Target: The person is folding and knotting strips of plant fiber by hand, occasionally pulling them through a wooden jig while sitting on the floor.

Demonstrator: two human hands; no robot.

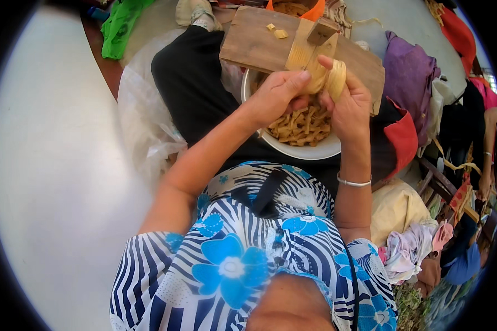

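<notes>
My left hand [281, 96] is closed, its thumb pressed against a pale yellow flat strip. In my right hand [350, 105] the fingers wrap round a looped part of the yellow strip [337, 80], the index finger raised beside it. Both hands meet at the near edge of a wooden board [248, 44], which lies across my lap. A small wooden block [321, 33] stands up from the board, next to the strip. Beneath my hands is a white basin [301, 153] holding many folded tan strip pieces [298, 129]. Two small yellow pieces [280, 34] rest on the board.
An orange container [315, 11] with more tan pieces stands beyond the board. Purple cloth [406, 74] and a cream bundle [400, 209] lie to the right. Clear plastic sheeting [143, 105] and a green bag [121, 27] are at the left. Another person's arm [488, 143] shows at far right.
</notes>
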